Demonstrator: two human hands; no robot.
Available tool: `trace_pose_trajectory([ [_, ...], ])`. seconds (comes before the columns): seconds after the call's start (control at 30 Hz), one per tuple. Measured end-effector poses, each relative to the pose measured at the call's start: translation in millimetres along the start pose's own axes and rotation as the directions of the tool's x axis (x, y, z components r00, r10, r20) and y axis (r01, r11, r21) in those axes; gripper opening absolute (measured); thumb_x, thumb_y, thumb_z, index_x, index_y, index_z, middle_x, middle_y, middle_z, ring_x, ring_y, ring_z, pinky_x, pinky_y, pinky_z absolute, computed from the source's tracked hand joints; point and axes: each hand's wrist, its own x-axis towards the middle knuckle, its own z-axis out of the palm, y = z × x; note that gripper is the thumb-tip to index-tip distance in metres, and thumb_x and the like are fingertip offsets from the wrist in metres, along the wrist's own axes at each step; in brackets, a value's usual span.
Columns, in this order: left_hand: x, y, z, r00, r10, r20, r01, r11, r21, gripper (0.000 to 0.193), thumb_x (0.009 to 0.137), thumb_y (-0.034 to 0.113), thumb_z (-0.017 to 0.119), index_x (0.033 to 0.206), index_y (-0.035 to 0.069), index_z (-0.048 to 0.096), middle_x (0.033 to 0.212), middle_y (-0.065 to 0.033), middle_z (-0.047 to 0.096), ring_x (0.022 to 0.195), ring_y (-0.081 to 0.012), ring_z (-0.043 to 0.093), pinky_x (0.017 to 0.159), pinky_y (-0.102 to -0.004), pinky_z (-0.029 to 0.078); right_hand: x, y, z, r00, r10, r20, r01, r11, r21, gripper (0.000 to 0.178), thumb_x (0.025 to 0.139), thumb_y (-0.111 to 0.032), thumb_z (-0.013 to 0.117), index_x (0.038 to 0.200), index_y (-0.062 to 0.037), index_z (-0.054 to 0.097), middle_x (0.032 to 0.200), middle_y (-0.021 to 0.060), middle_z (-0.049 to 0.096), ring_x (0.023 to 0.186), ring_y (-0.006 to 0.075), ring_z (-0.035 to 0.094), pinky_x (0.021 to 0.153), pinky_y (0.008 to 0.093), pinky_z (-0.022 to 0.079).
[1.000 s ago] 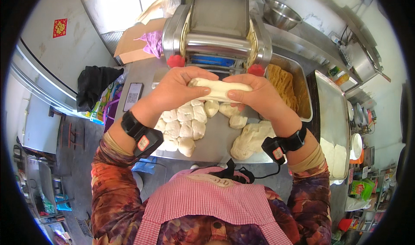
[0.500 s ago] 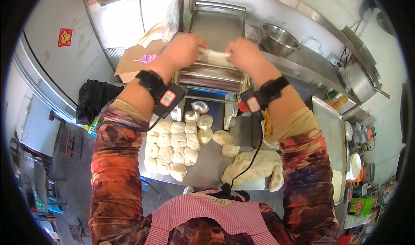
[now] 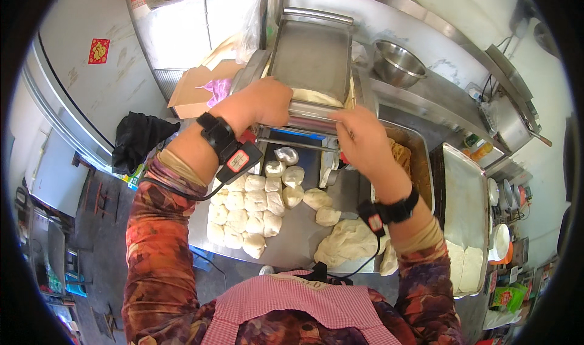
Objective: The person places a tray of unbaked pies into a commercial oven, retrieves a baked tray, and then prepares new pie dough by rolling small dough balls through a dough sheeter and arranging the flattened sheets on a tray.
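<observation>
A pale strip of dough lies at the feed side of a metal dough roller machine, below its sloping steel plate. At the strip's left end, my left hand is curled closed against the machine; its fingertips are hidden. My right hand is just right of the roller, fingers apart and pointing left, with no dough in it. Nearer me, rows of dough balls sit on the steel table. Beside them are two loose pieces and a large dough mass.
At the right, a long baking tray carries flat dough pieces. A deep metal pan with brownish food is next to it. A steel bowl stands on the back counter. A cardboard box is left of the machine.
The dough strip was held up between both hands; now it lies on the machine. My right hand has let go and come down toward me. My left hand has lowered to the roller's left end.
</observation>
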Motion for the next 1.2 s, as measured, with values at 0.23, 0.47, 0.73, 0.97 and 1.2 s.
trace_pose_trajectory([
  [0.23, 24.9, 23.5, 10.8, 0.976, 0.144, -0.166, -0.187, 0.942, -0.280, 0.060, 0.069, 0.017, 0.059, 0.125, -0.003, 0.050, 0.119, -0.0252, 0.056, 0.110, -0.0383, 0.054, 0.093, -0.0388, 0.044, -60.2, -25.7, 2.0, 0.988, 0.008, -0.157, 0.006, 0.996, 0.089, 0.024, 0.073, 0.007, 0.060, 0.092, -0.0067, 0.065, 0.087, 0.0104, 0.065, 0.089, 0.0288, 0.062, 0.092, 0.0455, 0.046],
  [0.47, -11.2, 32.1, 45.1, 0.810, 0.091, -0.580, -0.467, 0.698, -0.542, 0.044, 0.078, 0.011, 0.056, 0.120, -0.003, 0.055, 0.117, -0.0190, 0.060, 0.106, -0.0303, 0.058, 0.096, -0.0361, 0.043, -94.8, -41.9, 1.8, 0.991, 0.022, -0.133, -0.003, 0.990, 0.141, 0.026, 0.072, 0.009, 0.059, 0.091, -0.0067, 0.066, 0.087, 0.0105, 0.065, 0.087, 0.0289, 0.064, 0.088, 0.0438, 0.048],
  [0.73, -8.7, 23.9, 195.7, 0.988, -0.055, 0.142, 0.095, -0.504, -0.858, 0.021, 0.088, 0.015, 0.063, 0.104, 0.002, 0.062, 0.096, -0.0075, 0.066, 0.097, -0.0185, 0.062, 0.086, -0.0320, 0.050, -119.6, -34.3, 35.2, 0.974, 0.226, -0.029, -0.205, 0.925, 0.319, 0.021, 0.074, 0.005, 0.059, 0.092, -0.0034, 0.066, 0.090, 0.0134, 0.066, 0.088, 0.0306, 0.064, 0.078, 0.0368, 0.050],
  [0.97, 23.4, 12.6, 240.3, 0.930, -0.349, 0.116, -0.292, -0.893, -0.343, 0.020, 0.082, 0.008, 0.069, 0.099, 0.006, 0.059, 0.094, -0.0066, 0.065, 0.090, -0.0220, 0.064, 0.081, -0.0332, 0.055, -120.6, 5.7, 110.5, 0.662, 0.597, 0.453, -0.749, 0.533, 0.393, 0.032, 0.082, -0.014, 0.065, 0.110, 0.0010, 0.061, 0.105, 0.0100, 0.065, 0.095, 0.0205, 0.061, 0.083, 0.0304, 0.048],
  [1.2, -39.2, 36.6, 219.7, 0.929, -0.367, -0.041, -0.317, -0.736, -0.598, 0.037, 0.084, -0.005, 0.052, 0.121, -0.003, 0.049, 0.118, -0.0153, 0.059, 0.107, -0.0279, 0.060, 0.093, -0.0380, 0.050, -102.7, 43.0, 155.9, 0.497, 0.623, 0.604, -0.428, -0.430, 0.795, 0.036, 0.083, -0.007, 0.064, 0.116, -0.0021, 0.050, 0.108, 0.0093, 0.060, 0.095, 0.0210, 0.060, 0.085, 0.0348, 0.050],
])
